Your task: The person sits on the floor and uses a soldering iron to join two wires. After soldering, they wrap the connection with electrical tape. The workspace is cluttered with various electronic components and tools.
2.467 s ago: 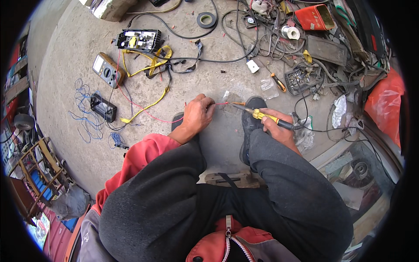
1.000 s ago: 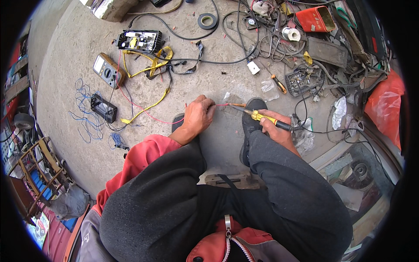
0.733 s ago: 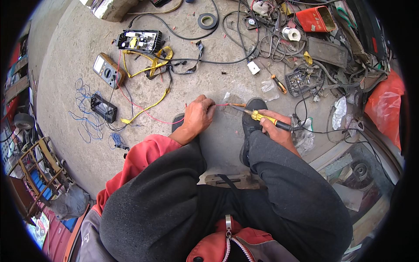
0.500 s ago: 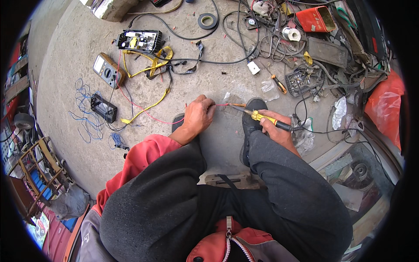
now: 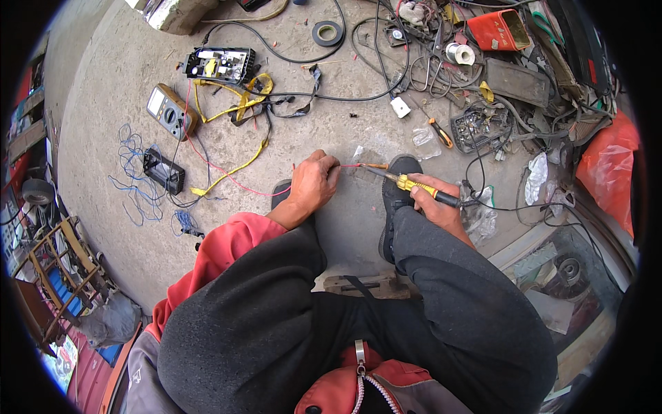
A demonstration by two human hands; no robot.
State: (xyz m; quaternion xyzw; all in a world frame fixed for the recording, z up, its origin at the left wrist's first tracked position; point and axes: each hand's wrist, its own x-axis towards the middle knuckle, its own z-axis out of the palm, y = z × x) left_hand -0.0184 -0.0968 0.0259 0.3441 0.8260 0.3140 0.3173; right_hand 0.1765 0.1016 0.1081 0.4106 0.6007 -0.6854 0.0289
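My left hand [image 5: 314,183] pinches a thin red wire [image 5: 254,189] close to its end, which points right between my shoes. The wire runs back left toward the multimeter [image 5: 172,112] and an opened black case with a circuit board [image 5: 219,65]. A yellow-handled soldering iron [image 5: 426,188] is gripped in my right hand [image 5: 441,210], above my right shoe [image 5: 405,165]. Its metal tip reaches left to the wire's end, beside a small brownish stick [image 5: 374,165]. Whether tip and wire touch is too small to tell.
Beyond my hands lie a screwdriver [image 5: 440,133], a white plug [image 5: 400,107] and black tape [image 5: 327,33]. A solder spool [image 5: 460,54], scissors [image 5: 422,74] and a red container [image 5: 499,31] sit in clutter at upper right. An empty black case [image 5: 164,170] and blue wires [image 5: 138,183] are left.
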